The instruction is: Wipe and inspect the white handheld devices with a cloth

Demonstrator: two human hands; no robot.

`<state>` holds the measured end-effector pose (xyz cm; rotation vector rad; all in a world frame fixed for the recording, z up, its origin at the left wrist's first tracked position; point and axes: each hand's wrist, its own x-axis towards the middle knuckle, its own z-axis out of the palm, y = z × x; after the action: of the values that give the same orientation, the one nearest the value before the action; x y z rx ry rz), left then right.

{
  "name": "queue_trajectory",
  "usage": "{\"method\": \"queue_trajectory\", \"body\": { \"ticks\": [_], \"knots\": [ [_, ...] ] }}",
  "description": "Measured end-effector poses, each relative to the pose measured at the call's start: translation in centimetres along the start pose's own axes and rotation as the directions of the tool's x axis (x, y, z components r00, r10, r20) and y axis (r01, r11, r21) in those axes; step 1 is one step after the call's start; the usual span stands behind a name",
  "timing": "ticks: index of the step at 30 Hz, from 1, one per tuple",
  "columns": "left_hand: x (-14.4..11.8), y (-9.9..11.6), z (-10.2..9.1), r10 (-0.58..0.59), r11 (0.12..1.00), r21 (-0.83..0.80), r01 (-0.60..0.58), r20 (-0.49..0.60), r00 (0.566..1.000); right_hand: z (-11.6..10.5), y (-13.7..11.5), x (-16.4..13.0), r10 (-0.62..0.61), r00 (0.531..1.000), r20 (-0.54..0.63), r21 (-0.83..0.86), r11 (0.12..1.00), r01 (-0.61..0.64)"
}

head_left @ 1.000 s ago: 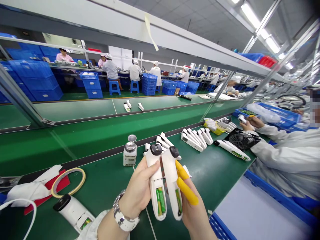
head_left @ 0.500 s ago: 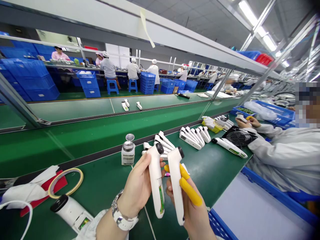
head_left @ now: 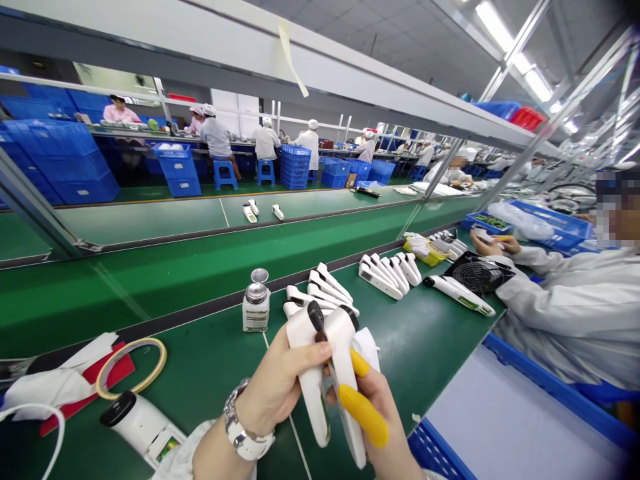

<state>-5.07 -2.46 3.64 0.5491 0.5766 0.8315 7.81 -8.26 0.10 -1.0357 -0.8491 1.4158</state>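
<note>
My left hand (head_left: 270,390), with a watch at the wrist, is closed around a white handheld thermometer (head_left: 311,407) with a black-tipped head. Its thumb lies across the neck and reaches toward a second thermometer (head_left: 344,350). That one is gripped by my right hand (head_left: 383,407), which wears yellow finger cots. Both thermometers stand nearly upright, side by side, their heads almost touching. Something white (head_left: 367,347), perhaps a cloth, shows behind my right fingers. Beyond the hands lies a group of white thermometers (head_left: 327,287). Another thermometer (head_left: 143,423) with its compartment uncovered rests by my left forearm.
A dispenser bottle (head_left: 256,310) with its lid raised stands behind my hands. Left of me lie a tape roll (head_left: 163,363) and a red sheet (head_left: 123,363). More thermometers (head_left: 390,273), a black fan (head_left: 480,272) and a co-worker (head_left: 565,293) are rightward, above a blue crate (head_left: 565,403).
Both thermometers have come closer together and a little lower, their heads tipped toward me. My left thumb has moved across the front. The co-worker's hands have shifted slightly.
</note>
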Motion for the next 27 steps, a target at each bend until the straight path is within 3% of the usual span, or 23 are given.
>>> {"method": "queue_trajectory", "body": {
  "ticks": [2, 6, 10, 13, 14, 16, 18, 21, 24, 27],
  "knots": [
    [0.0, 0.1, 0.0, 0.001, 0.999, 0.046, -0.002, 0.023, 1.000, -0.4, -0.2, -0.4, -0.105, 0.994, 0.013, -0.183, 0.977, 0.106],
    [0.0, -0.3, 0.2, 0.060, 0.997, 0.053, -0.062, 0.039, 0.997, -2.0, -0.9, -0.8, -0.156, 0.983, 0.094, -0.533, 0.826, 0.182],
    [0.6, -0.7, -0.1, 0.061, 0.995, -0.069, -0.071, -0.133, 0.989, -6.2, -0.2, 0.8, -0.165, 0.980, 0.113, -0.733, 0.652, 0.194],
    [0.8, 0.6, -1.0, 0.065, 0.985, -0.137, -0.102, -0.251, 0.966, -10.5, 1.7, 2.6, -0.311, 0.946, -0.088, -0.899, 0.433, 0.058],
    [0.7, 1.5, -1.3, 0.079, 0.979, -0.161, -0.127, -0.278, 0.957, -11.9, 2.5, 3.1, -0.331, 0.933, -0.143, -0.911, 0.412, 0.007],
    [0.1, 3.5, -2.0, 0.163, 0.932, -0.251, -0.262, -0.355, 0.921, -13.8, 3.7, 3.7, -0.343, 0.919, -0.193, -0.915, 0.401, -0.043],
    [-0.9, 5.6, -2.8, 0.305, 0.809, -0.337, -0.482, -0.461, 0.834, -14.4, 4.3, 4.1, -0.338, 0.923, -0.185, -0.905, 0.426, -0.025],
    [-2.8, 8.0, -4.2, 0.425, 0.646, -0.403, -0.649, -0.516, 0.744, -12.4, 3.5, 5.1, -0.332, 0.933, -0.136, -0.865, 0.499, 0.052],
    [-4.3, 9.2, -5.2, 0.478, 0.570, -0.443, -0.693, -0.507, 0.717, -7.9, 1.5, 7.4, -0.335, 0.941, -0.047, -0.812, 0.562, 0.160],
    [-5.0, 9.6, -5.4, 0.483, 0.520, -0.481, -0.706, -0.516, 0.707, -2.1, -0.1, 10.4, -0.370, 0.922, 0.114, -0.787, 0.533, 0.311]
  ]
}}
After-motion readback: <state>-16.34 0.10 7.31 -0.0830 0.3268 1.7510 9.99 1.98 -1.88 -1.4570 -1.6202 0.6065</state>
